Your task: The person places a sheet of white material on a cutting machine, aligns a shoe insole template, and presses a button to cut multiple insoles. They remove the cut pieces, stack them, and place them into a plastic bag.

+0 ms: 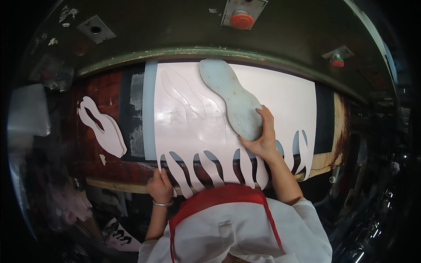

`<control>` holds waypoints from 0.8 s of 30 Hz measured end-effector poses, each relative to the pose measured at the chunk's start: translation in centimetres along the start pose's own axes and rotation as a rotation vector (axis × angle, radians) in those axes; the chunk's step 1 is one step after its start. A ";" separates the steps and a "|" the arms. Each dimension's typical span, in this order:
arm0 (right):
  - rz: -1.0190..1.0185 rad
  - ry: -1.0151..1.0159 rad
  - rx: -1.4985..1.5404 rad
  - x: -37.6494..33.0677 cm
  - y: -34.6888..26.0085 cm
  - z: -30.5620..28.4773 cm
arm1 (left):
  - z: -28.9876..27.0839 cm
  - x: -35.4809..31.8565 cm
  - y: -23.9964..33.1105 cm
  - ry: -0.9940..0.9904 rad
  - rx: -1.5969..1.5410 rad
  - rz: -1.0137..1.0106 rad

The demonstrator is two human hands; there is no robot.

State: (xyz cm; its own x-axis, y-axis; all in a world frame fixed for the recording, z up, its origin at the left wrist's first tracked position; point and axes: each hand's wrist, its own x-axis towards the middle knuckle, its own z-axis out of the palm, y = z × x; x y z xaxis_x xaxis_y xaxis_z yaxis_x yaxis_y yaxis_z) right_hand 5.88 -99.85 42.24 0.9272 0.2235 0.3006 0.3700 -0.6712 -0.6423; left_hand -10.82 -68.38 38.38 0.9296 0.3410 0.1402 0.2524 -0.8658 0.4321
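Note:
A large white sheet point(280, 96) lies across the work surface, its near edge cut into wavy strips with openings between them. Resting on the sheet is a thick, pale blue-green plate shaped like a shoe sole point(237, 103). My right hand point(263, 142) grips this plate at its near right end, thumb and fingers around the edge. At the sheet's near left corner my left hand point(160, 187) is closed, pinching the sheet's edge. Left of the plate, curved sole outlines show on the sheet. A small stack of white sole-shaped pieces point(103, 129) lies farther left.
Beyond the sheet rises a dark green machine front point(175, 39) with a red push button point(241, 20) and a smaller red button point(337, 61). Under the sheet lies a light blue board point(150, 109). A cut-out scrap sheet point(120, 236) sits low on the left.

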 end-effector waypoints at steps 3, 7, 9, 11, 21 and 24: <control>0.016 -0.011 0.005 2.5 0.4 -0.1 | -0.5 2.5 0.8 -0.032 -0.012 -0.044; 0.063 0.191 0.026 9.2 0.5 -5.1 | -0.7 6.5 2.2 -0.019 -0.027 -0.077; 0.221 0.662 0.054 13.7 2.2 -9.6 | -0.1 9.0 2.9 -0.011 -0.018 -0.081; 0.263 0.802 -0.281 16.7 4.0 -13.4 | 0.6 11.7 3.6 0.026 -0.010 -0.064; 0.187 0.624 -0.463 16.8 8.2 -13.9 | 1.0 21.3 6.7 -0.007 0.037 -0.062; 0.353 0.597 -0.480 13.3 9.2 -15.9 | 0.2 20.6 6.7 -0.003 -0.081 -0.055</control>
State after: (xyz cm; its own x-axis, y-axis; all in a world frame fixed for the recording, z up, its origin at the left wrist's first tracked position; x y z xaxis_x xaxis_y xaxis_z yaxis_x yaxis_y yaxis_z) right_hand 20.72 -114.31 51.57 0.7476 -0.3765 0.5471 -0.1261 -0.8893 -0.4396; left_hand 10.04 -67.23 43.98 0.9156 0.3864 0.1115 0.2810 -0.8130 0.5100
